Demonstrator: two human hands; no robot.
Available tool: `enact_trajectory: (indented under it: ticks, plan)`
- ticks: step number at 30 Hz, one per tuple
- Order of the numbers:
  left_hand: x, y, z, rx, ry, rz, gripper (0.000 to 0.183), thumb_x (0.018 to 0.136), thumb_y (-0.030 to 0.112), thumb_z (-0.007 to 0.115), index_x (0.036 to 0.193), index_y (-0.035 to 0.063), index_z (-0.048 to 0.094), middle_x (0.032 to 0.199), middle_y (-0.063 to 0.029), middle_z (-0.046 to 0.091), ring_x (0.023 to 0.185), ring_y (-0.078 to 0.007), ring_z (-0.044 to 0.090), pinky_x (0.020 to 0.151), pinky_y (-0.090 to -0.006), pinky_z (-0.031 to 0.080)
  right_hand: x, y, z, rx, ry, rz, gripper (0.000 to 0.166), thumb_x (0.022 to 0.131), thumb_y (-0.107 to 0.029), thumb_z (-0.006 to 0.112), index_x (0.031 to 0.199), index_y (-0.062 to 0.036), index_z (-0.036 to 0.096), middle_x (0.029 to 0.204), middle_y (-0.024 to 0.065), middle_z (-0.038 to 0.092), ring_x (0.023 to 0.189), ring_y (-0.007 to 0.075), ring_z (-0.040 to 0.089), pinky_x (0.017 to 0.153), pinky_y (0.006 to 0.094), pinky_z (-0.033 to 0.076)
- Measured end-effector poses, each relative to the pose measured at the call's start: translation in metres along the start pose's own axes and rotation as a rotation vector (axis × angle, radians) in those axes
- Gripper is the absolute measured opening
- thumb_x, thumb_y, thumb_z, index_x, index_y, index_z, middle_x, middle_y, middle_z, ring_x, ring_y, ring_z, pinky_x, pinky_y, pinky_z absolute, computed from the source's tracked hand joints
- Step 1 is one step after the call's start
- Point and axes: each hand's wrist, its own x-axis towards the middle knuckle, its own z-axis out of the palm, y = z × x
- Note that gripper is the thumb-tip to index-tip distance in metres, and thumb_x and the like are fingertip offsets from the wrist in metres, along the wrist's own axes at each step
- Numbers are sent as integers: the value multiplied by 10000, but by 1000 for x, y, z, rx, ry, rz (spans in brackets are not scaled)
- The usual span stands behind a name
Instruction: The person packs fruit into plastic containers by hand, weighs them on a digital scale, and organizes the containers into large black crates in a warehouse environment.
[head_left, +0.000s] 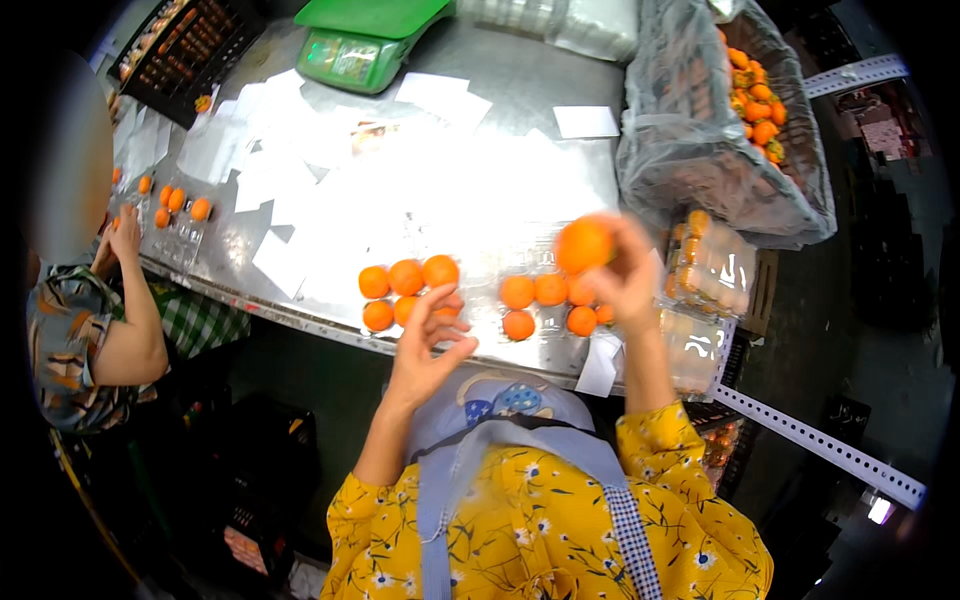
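Note:
In my right hand (626, 274) I hold an orange persimmon-like fruit (584, 245), raised over a group of like fruits (518, 292) in a clear plastic tray (553, 321). My left hand (431, 349) hovers with fingers apart and slightly curled, at the right end of another group of orange fruits (406, 277) in two rows. It hides part of the lower row; nothing shows in its grasp. White paper slips (598, 365) lie by the tray at the front edge of the metal table (322, 311).
A plastic-lined crate (720, 150) of fruit stands right, beside stacked filled clear packs (712, 266). A green scale (352, 56), scattered papers (281, 191) and a black crate (184, 60) are farther back. At left a co-worker's hands (124, 232) are near more fruits.

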Motion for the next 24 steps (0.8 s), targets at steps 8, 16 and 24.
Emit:
enact_trajectory:
  ticks: [8,16,24]
  plan:
    - [-15,-18,7,-111,155,-68,237,808,32,541,1041,10,503,916,-36,544,808,-76,519,692,-202,432,117,-86,-199,-713,692,-276,533,770,-334,621,1132,33,484,1013,129,558,934,149,525,782,233,408]
    - [-44,-48,-12,-84,491,3,191,802,44,554,985,-6,531,861,-33,564,750,-69,524,652,-193,424,65,15,-81,-456,55,-212,261,775,-91,597,1028,-41,554,942,54,580,804,100,541,678,229,449]
    - [-38,-46,-33,20,564,2,188,812,70,554,989,9,541,855,-20,573,722,-64,529,632,-192,420,7,71,52,-509,-485,43,339,728,-189,615,1025,-45,539,950,91,560,810,192,564,669,303,465]
